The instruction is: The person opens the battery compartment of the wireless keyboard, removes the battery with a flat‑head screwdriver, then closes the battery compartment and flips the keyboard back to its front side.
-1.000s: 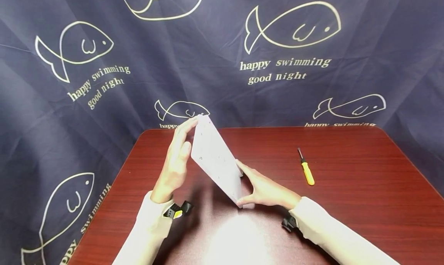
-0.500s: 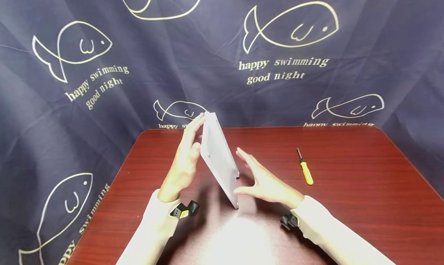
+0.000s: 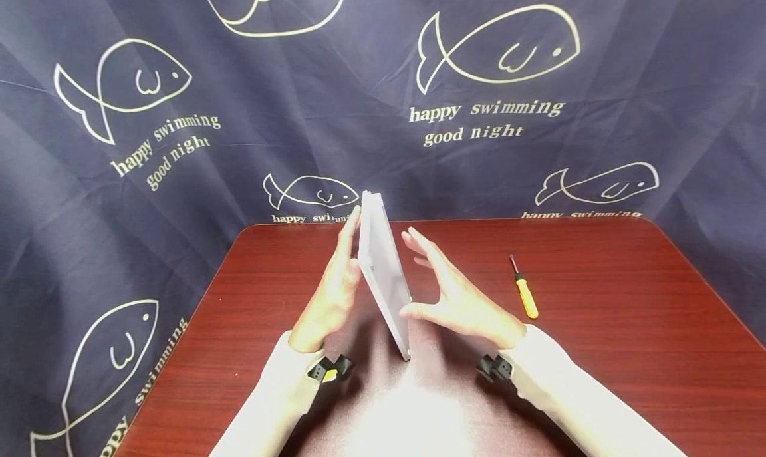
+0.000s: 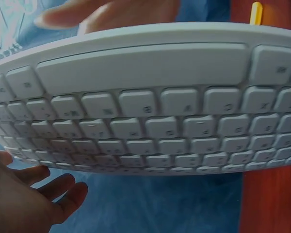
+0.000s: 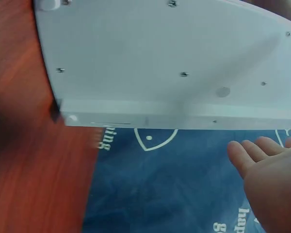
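Note:
A white keyboard (image 3: 383, 271) stands on one short end on the table, tilted left at its top. Its keys (image 4: 136, 104) face my left hand (image 3: 332, 294), whose extended fingers rest along the upper part of that side. The left wrist view shows these left fingers (image 4: 63, 191) at the keyboard's far long edge. My right hand (image 3: 463, 307) is spread on the other side, the thumb right at the keyboard's back and the other fingers apart from it. In the right wrist view, the back panel (image 5: 136, 53) carries several small screws, and the right fingers (image 5: 254, 153) are extended below its edge.
A screwdriver (image 3: 526, 297) with a yellow handle lies on the red-brown table (image 3: 604, 277) to the right of my right hand. Behind the table hangs a dark blue curtain (image 3: 371, 98) with fish drawings and lettering. Each wrist wears a small black camera (image 3: 497, 367).
The keyboard has swung up from a stronger left lean to nearly upright, its top moving right with my left hand. My right hand has let go of its lower end and spread its fingers.

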Demonstrator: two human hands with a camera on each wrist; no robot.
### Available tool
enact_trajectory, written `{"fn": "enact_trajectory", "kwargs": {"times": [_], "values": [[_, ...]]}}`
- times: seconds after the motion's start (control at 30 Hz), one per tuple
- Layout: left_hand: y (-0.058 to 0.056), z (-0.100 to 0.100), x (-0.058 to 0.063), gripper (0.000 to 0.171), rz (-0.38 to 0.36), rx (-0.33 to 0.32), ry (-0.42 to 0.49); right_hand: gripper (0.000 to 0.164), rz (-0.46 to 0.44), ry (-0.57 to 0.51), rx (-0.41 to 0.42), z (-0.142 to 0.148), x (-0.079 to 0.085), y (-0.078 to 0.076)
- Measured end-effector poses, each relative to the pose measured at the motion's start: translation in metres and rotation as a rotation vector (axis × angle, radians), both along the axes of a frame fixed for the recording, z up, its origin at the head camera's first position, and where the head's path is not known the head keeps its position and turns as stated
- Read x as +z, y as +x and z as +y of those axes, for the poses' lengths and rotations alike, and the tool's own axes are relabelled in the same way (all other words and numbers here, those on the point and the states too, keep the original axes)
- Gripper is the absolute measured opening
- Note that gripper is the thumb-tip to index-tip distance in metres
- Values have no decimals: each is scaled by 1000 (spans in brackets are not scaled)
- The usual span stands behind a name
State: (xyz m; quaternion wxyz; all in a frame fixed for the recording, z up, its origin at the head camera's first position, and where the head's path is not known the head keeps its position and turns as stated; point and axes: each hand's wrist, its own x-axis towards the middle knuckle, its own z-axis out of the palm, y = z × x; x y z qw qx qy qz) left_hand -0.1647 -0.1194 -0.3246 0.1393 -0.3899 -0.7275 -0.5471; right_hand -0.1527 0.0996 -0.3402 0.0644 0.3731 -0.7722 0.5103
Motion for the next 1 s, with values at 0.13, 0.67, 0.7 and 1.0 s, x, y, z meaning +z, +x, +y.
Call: {"fn": "enact_trajectory", "kwargs": {"times": [0.13, 0.67, 0.7, 1.0], "values": [[9, 5, 4, 85, -36, -24, -15, 105, 68, -52, 35, -3, 10, -1], [-8, 12, -43, 74, -18, 34, -129, 105, 192, -122, 73, -6, 9, -26], [-7, 12, -43, 74, -25, 38, -138, 104, 199, -125, 75, -6, 13, -24], [-6, 16, -64, 73, -36, 43, -223, 103, 214, -129, 67, -2, 44, -13]]}}
